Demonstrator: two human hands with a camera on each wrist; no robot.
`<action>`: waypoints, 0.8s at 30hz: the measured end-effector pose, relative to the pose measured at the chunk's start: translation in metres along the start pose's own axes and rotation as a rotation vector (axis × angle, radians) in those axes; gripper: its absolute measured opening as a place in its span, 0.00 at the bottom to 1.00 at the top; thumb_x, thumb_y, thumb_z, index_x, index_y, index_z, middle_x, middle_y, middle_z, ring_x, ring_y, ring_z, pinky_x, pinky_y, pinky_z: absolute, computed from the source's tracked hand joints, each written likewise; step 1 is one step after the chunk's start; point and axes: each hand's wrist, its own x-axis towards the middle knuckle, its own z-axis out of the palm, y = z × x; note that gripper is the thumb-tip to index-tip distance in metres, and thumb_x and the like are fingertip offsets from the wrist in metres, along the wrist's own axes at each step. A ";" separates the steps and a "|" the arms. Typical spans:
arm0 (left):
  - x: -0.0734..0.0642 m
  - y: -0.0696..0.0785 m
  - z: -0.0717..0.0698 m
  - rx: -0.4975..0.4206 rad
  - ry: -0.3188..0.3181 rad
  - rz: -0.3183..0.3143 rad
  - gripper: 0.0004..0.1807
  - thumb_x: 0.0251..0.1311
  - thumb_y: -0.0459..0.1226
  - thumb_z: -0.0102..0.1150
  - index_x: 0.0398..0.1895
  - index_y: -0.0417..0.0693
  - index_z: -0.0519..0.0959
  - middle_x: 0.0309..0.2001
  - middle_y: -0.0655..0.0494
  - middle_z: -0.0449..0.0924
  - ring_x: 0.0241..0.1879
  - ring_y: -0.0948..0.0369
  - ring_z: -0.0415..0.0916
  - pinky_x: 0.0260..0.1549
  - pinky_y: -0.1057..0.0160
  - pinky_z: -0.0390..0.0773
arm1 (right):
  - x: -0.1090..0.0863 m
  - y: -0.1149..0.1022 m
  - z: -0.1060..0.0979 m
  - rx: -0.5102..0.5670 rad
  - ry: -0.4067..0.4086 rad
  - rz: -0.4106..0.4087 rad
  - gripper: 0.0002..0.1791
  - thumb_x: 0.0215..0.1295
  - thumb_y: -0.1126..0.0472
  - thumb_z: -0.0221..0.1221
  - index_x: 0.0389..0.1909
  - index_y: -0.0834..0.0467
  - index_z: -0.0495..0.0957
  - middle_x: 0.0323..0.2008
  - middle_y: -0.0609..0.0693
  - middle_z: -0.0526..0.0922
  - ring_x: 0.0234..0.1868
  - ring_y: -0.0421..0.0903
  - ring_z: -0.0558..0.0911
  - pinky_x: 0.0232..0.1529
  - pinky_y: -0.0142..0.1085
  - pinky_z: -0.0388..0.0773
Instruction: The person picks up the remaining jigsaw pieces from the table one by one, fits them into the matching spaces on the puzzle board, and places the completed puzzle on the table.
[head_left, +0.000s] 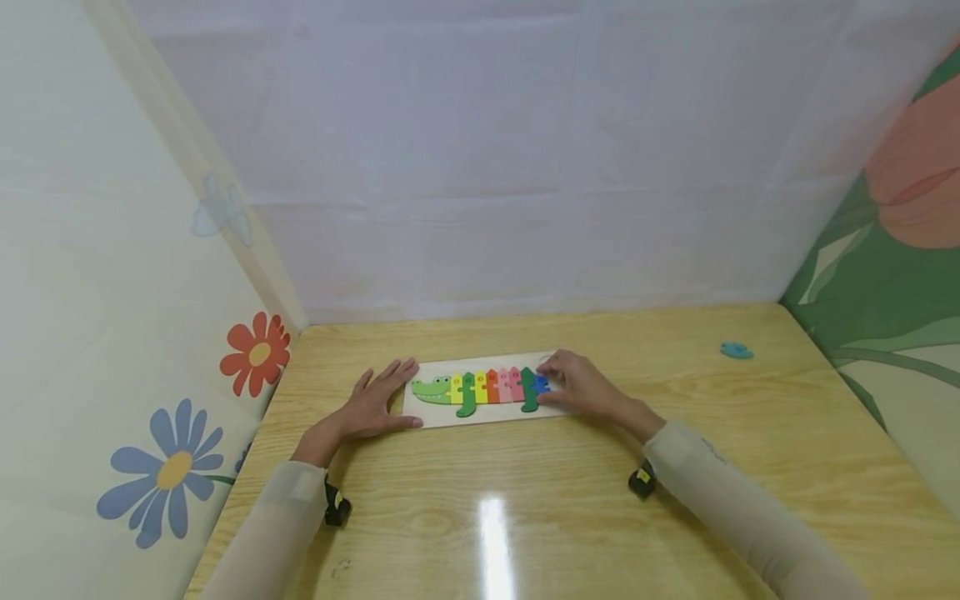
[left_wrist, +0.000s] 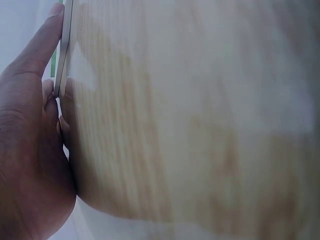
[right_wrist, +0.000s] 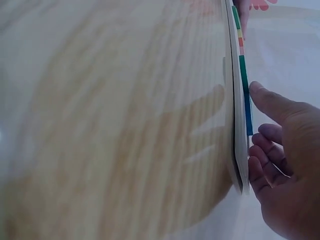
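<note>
A pale wooden puzzle board (head_left: 442,421) lies on the table with a colourful crocodile puzzle (head_left: 487,387) in it: a green head at the left, then yellow, green, red, pink and dark green pieces. My left hand (head_left: 375,404) is spread at the board's left end, fingertips near the upper corner and thumb at the lower one; the left wrist view shows the hand (left_wrist: 30,125) against the board's edge. At the right end my right hand (head_left: 588,387) pinches a blue puzzle piece (head_left: 541,384) beside the dark green one. In the right wrist view its fingers (right_wrist: 267,155) are curled over the board.
A small teal-blue puzzle piece (head_left: 737,350) lies alone toward the back right of the wooden table (head_left: 420,508). A white cloth wall (head_left: 480,167) stands behind, with flower-printed panels at both sides. Light glares off the front of the table.
</note>
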 end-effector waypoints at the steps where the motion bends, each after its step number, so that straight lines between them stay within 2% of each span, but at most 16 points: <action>1: 0.000 0.000 0.000 -0.001 0.000 0.001 0.57 0.63 0.58 0.72 0.85 0.42 0.54 0.85 0.43 0.48 0.84 0.40 0.40 0.75 0.27 0.33 | 0.000 0.000 0.000 -0.001 0.003 -0.006 0.27 0.59 0.55 0.78 0.55 0.66 0.85 0.48 0.54 0.86 0.47 0.47 0.82 0.52 0.44 0.81; 12: 0.001 -0.002 0.001 0.011 0.004 0.000 0.57 0.62 0.58 0.72 0.85 0.42 0.54 0.85 0.43 0.49 0.84 0.40 0.41 0.75 0.27 0.34 | -0.002 -0.002 -0.004 -0.029 0.008 -0.053 0.30 0.60 0.55 0.78 0.58 0.68 0.83 0.51 0.57 0.87 0.51 0.52 0.84 0.54 0.48 0.83; 24: 0.001 -0.001 0.001 0.013 0.004 0.002 0.57 0.62 0.58 0.72 0.85 0.43 0.54 0.85 0.44 0.49 0.84 0.39 0.41 0.75 0.27 0.34 | -0.008 0.001 -0.017 -0.006 0.021 -0.013 0.32 0.61 0.54 0.78 0.61 0.68 0.81 0.52 0.59 0.86 0.52 0.54 0.84 0.53 0.48 0.84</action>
